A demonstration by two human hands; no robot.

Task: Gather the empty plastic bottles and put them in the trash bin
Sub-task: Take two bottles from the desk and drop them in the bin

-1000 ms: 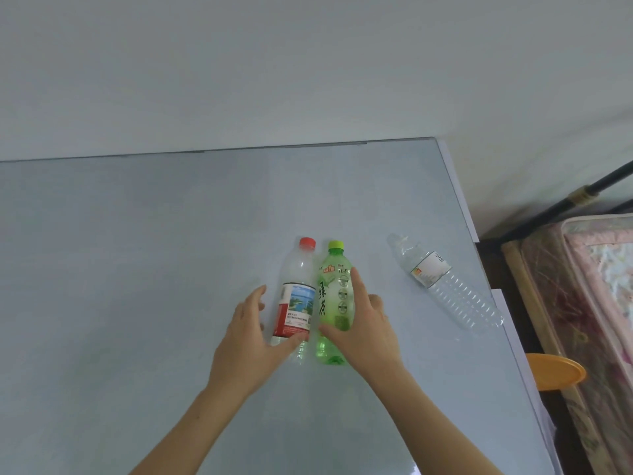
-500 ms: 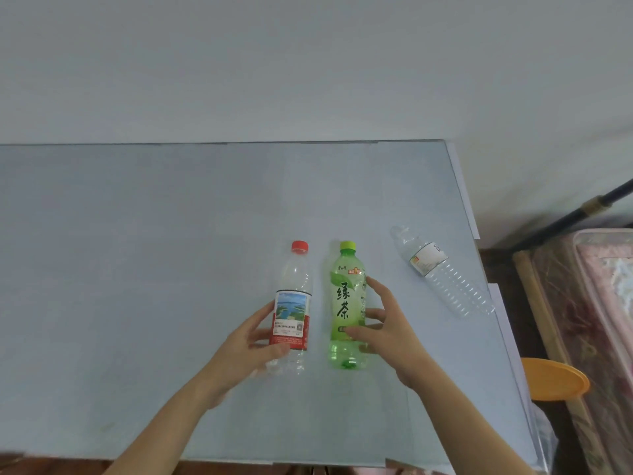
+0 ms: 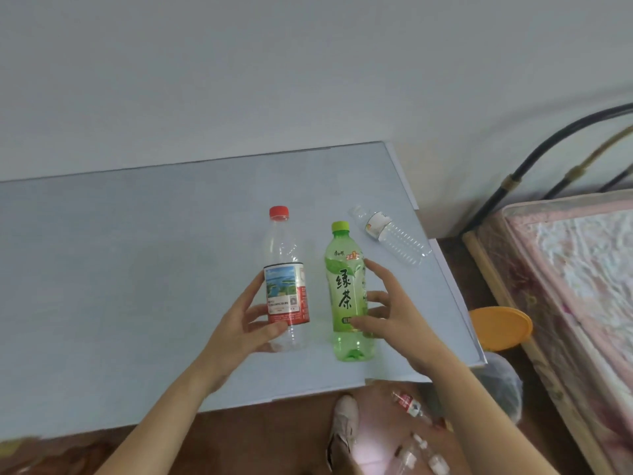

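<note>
My left hand (image 3: 245,322) grips a clear bottle with a red cap (image 3: 286,279) and a red and blue label, held upright above the table. My right hand (image 3: 394,315) holds a green tea bottle (image 3: 346,289) with a green cap, also upright and lifted. A third clear bottle (image 3: 390,234) with a white label lies on its side near the table's far right corner. A bin lined with a dark bag (image 3: 501,382) stands on the floor past the table's right front corner, partly hidden.
The grey table (image 3: 120,286) stands against a pale wall. An orange stool (image 3: 500,327) sits between the table and a bed (image 3: 575,286) on the right. Several clear bottles (image 3: 414,437) lie on the floor beside a shoe (image 3: 344,430).
Both hands closed on the two bottles that lay side by side and raised them upright off the table. The view has pulled back, showing the table's front edge and the floor.
</note>
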